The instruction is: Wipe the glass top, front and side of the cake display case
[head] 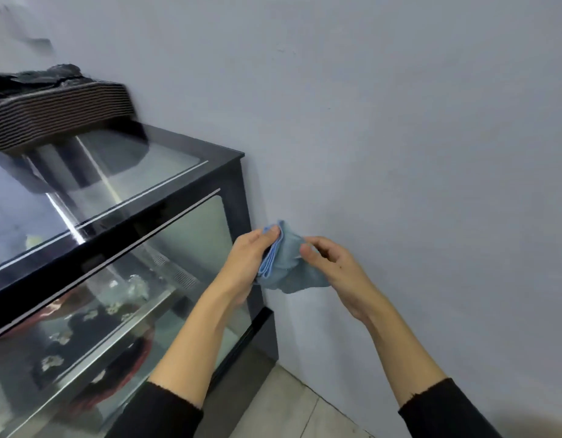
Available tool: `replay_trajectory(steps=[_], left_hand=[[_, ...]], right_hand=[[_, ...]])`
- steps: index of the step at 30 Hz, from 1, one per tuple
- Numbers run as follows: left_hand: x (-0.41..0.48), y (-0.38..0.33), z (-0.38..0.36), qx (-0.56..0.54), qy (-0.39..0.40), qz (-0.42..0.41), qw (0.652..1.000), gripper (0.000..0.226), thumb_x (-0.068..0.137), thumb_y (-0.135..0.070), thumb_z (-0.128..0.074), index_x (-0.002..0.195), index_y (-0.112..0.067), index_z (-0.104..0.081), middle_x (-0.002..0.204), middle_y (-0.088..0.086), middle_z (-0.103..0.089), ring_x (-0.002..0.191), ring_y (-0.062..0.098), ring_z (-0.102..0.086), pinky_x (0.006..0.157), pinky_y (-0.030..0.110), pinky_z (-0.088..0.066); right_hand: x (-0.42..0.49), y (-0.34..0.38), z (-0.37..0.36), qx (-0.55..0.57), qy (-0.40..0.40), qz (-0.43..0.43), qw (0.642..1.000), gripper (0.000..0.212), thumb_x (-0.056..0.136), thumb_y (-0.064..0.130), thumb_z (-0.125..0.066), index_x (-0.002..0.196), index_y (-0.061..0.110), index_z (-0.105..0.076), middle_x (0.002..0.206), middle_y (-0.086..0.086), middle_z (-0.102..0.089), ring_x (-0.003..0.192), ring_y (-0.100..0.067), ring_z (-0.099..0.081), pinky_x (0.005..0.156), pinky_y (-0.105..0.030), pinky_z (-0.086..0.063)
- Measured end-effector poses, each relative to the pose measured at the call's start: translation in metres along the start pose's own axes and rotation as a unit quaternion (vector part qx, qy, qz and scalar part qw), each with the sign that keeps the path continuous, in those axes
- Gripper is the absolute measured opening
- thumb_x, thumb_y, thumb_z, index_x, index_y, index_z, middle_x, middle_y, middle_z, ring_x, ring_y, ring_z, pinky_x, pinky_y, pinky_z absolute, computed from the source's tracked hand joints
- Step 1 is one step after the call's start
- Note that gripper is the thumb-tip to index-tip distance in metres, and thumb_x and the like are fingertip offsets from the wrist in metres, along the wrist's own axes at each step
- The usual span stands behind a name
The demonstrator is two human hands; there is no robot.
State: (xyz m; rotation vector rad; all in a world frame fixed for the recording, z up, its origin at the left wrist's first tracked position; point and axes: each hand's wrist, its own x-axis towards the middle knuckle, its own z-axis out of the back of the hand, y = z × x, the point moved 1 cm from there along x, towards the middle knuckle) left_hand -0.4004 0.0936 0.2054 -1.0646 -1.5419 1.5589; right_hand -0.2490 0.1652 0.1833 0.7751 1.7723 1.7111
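The cake display case [191, 197] stands at the left, black-framed with a glass top and glass front, its right end close to the wall. A light blue cloth [286, 263] hangs folded in the air just right of the case's front corner. My left hand [248, 260] grips the cloth's folded left edge, thumb on top. My right hand [330, 263] pinches the cloth's right side between thumb and fingers. Both hands are off the glass.
A stack of dark trays [58, 115] with a black object on it rests on the glass top at the back left. Cakes [93, 314] sit on shelves inside the case. A plain grey wall [399, 153] fills the right. Tiled floor [292, 406] shows below.
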Motion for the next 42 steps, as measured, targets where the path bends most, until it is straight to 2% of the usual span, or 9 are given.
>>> replay_trajectory(steps=[3,7,10,15,20,27,31,37,42], left_hand=[[-0.005,0.006,-0.022,0.048,0.101,0.071,0.991,0.039,0.094,-0.043,-0.056,0.091,-0.009,-0.074,0.092,0.012,-0.076,0.081,0.023,-0.072,0.074,0.032,-0.056],[-0.014,0.041,-0.058,-0.052,0.257,0.26,0.929,0.098,0.069,-0.086,-0.046,0.116,-0.002,-0.068,0.111,0.015,-0.071,0.101,0.032,-0.067,0.086,0.044,-0.055],[-0.033,0.082,-0.087,-0.122,0.363,0.329,0.863,0.094,0.061,-0.074,-0.071,0.126,-0.005,-0.064,0.127,0.017,-0.063,0.118,0.036,-0.06,0.097,0.051,-0.05],[-0.082,0.149,-0.172,-0.109,0.356,0.273,0.887,0.052,0.071,-0.005,-0.08,0.12,0.002,-0.062,0.117,0.021,-0.067,0.097,0.026,-0.07,0.078,0.032,-0.059],[-0.145,0.191,-0.263,-0.044,0.369,0.262,0.891,0.037,0.078,-0.004,-0.075,0.114,0.0,-0.065,0.105,0.018,-0.073,0.092,0.028,-0.072,0.071,0.029,-0.059],[-0.196,0.224,-0.321,0.128,0.438,0.146,0.878,0.031,0.078,-0.006,-0.077,0.103,-0.02,-0.065,0.097,0.003,-0.074,0.089,0.021,-0.072,0.076,0.034,-0.06],[-0.201,0.237,-0.34,0.211,0.462,0.086,0.857,0.036,0.076,-0.009,-0.079,0.104,-0.021,-0.061,0.1,0.0,-0.069,0.091,0.019,-0.068,0.076,0.031,-0.057],[-0.202,0.25,-0.355,0.268,0.471,0.017,0.84,0.042,0.075,-0.009,-0.079,0.107,-0.02,-0.055,0.095,-0.009,-0.063,0.086,0.0,-0.06,0.065,0.009,-0.045],[-0.201,0.256,-0.355,0.272,0.443,-0.011,0.854,0.046,0.072,-0.008,-0.08,0.108,-0.02,-0.053,0.104,-0.007,-0.06,0.097,0.008,-0.058,0.073,0.009,-0.042]], right_hand=[[-0.034,0.001,0.017,-0.069,-0.026,-0.004,0.997,0.028,0.085,0.036,-0.07,0.095,0.009,-0.068,0.092,-0.012,-0.073,0.078,-0.014,-0.065,0.07,-0.024,-0.05],[-0.087,-0.019,0.038,-0.025,-0.15,0.01,0.988,0.021,0.089,0.025,-0.068,0.083,0.005,-0.068,0.072,-0.008,-0.067,0.066,-0.014,-0.061,0.06,-0.02,-0.048],[-0.14,-0.047,0.054,0.011,-0.264,0.01,0.964,0.021,0.089,0.024,-0.068,0.081,0.004,-0.068,0.07,-0.004,-0.065,0.065,-0.013,-0.061,0.06,-0.022,-0.048],[-0.24,-0.101,0.078,0.061,-0.475,-0.014,0.878,0.02,0.09,0.024,-0.067,0.081,0.006,-0.067,0.075,-0.009,-0.07,0.07,-0.018,-0.064,0.064,-0.031,-0.05],[-0.329,-0.135,0.094,0.076,-0.646,-0.033,0.759,0.014,0.091,0.018,-0.066,0.086,0.006,-0.068,0.073,-0.001,-0.073,0.066,-0.008,-0.066,0.059,-0.018,-0.051],[-0.401,-0.182,0.102,0.041,-0.74,-0.126,0.66,0.008,0.087,0.029,-0.071,0.086,0.022,-0.075,0.081,-0.004,-0.074,0.078,-0.022,-0.067,0.07,-0.033,-0.054],[-0.416,-0.193,0.106,0.015,-0.744,-0.18,0.643,0.014,0.087,0.023,-0.071,0.074,0.017,-0.071,0.064,0.002,-0.068,0.058,-0.005,-0.06,0.054,-0.012,-0.044],[-0.419,-0.2,0.118,-0.051,-0.741,-0.25,0.622,0.014,0.083,0.026,-0.075,0.076,0.016,-0.067,0.061,0.002,-0.063,0.055,-0.004,-0.057,0.052,-0.015,-0.042],[-0.429,-0.203,0.125,-0.072,-0.735,-0.288,0.61,0.018,0.079,0.031,-0.077,0.079,0.018,-0.064,0.061,-0.001,-0.06,0.061,-0.01,-0.057,0.055,-0.019,-0.039]])
